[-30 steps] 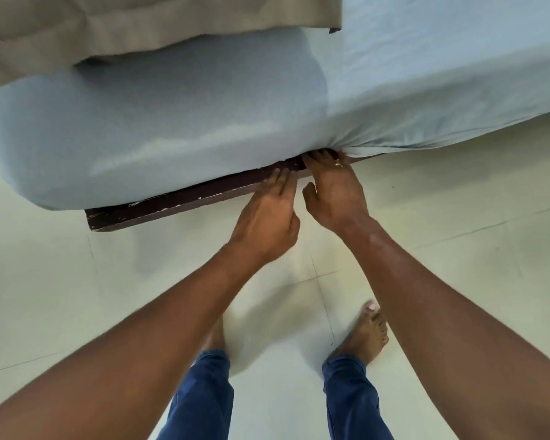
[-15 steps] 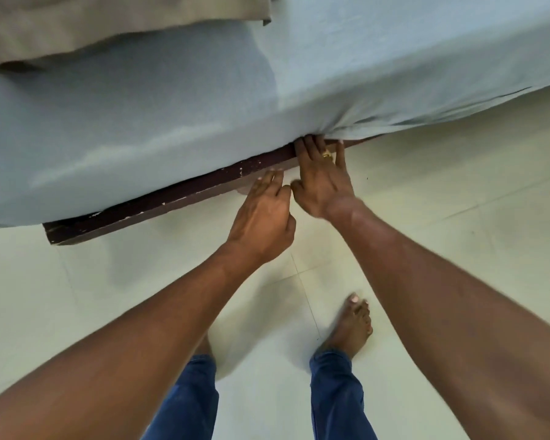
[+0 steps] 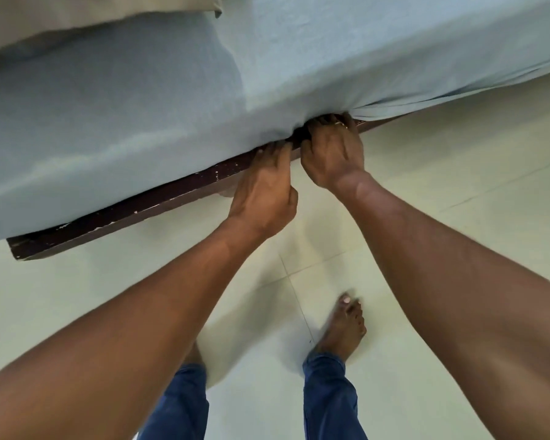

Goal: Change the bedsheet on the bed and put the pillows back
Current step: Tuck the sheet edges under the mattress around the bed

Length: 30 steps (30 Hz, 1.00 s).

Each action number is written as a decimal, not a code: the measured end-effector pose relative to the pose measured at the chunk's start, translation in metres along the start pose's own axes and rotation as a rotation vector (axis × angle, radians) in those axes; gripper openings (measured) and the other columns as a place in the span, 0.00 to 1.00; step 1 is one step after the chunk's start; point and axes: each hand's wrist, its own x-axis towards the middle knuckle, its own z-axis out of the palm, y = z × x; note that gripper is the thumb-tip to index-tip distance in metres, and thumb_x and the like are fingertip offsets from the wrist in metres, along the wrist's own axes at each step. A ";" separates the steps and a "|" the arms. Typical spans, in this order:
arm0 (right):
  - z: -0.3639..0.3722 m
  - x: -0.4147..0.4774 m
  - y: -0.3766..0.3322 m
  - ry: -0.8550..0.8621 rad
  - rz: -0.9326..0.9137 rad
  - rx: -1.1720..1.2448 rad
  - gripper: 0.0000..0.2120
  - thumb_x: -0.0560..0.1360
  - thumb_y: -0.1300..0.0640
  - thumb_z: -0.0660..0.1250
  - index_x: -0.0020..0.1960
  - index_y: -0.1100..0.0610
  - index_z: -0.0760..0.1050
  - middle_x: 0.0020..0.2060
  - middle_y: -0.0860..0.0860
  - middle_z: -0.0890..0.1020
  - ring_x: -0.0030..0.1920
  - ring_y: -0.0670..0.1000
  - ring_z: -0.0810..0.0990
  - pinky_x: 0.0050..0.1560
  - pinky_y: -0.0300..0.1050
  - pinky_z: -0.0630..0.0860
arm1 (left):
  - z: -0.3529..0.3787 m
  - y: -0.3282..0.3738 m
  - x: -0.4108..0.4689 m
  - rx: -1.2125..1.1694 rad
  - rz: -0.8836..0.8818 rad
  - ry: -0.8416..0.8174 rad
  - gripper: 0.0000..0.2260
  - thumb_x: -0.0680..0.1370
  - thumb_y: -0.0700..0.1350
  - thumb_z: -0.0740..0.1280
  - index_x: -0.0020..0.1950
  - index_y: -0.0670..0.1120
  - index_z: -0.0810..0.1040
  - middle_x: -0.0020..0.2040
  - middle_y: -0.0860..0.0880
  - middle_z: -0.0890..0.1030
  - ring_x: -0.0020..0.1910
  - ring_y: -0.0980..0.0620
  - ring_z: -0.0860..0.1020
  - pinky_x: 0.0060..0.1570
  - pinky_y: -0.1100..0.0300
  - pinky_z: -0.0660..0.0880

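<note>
So, looking straight down at the light blue bedsheet (image 3: 140,106) pulled over the mattress and filling the whole upper half of the frame. Ends along the dark bed frame (image 3: 124,214), running from lower left up toward centre right.

Got the left hand (image 3: 264,192) just left of centre, fingers straight and pressed close together, lying across the frame with the tips touching the sheet's bottom edge. Not gripping anything there, just flat. Right beside it, almost touching, the right hand (image 3: 331,154), fingers bent at the knuckles and dug in under a bunched fold of the sheet, tips hidden by the cloth. Can't tell whether pinching the fabric or only shoving it in. Spotted a ring (image 3: 338,123) on one of those fingers. Wrinkles fanning out from that spot toward the right edge.

Beige cloth (image 3: 77,17) lying on the bed in the upper left corner. Lower down, pale tiled floor (image 3: 458,185), a bare foot (image 3: 343,325) and blue trouser legs (image 3: 327,404).

Compared with half a second back: right-hand fingers no longer laid out straight on the frame, now curled and buried deeper under the fold. Left fingertips up at the hem instead of stopping short on the frame. More bunching in the sheet around the right hand too. Beige cloth further off into the corner.
</note>
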 end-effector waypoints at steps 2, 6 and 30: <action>0.007 -0.007 -0.001 -0.039 -0.010 0.013 0.29 0.74 0.46 0.50 0.69 0.56 0.73 0.69 0.54 0.75 0.73 0.57 0.68 0.78 0.62 0.55 | -0.004 0.010 -0.009 -0.017 0.020 -0.035 0.31 0.74 0.37 0.64 0.77 0.38 0.63 0.76 0.37 0.68 0.75 0.40 0.66 0.75 0.52 0.63; -0.001 -0.025 0.011 0.058 -0.081 0.181 0.31 0.69 0.60 0.63 0.73 0.58 0.70 0.72 0.53 0.73 0.77 0.55 0.66 0.81 0.60 0.52 | 0.001 0.005 0.032 0.010 -0.032 -0.194 0.34 0.76 0.41 0.65 0.80 0.38 0.57 0.77 0.37 0.67 0.75 0.40 0.66 0.75 0.51 0.63; -0.003 -0.087 0.116 0.182 -0.103 0.269 0.32 0.73 0.62 0.57 0.77 0.63 0.67 0.76 0.58 0.70 0.78 0.56 0.65 0.80 0.58 0.59 | 0.042 0.086 0.117 0.212 -0.141 -0.272 0.25 0.79 0.50 0.62 0.72 0.38 0.67 0.65 0.37 0.76 0.63 0.37 0.76 0.64 0.48 0.71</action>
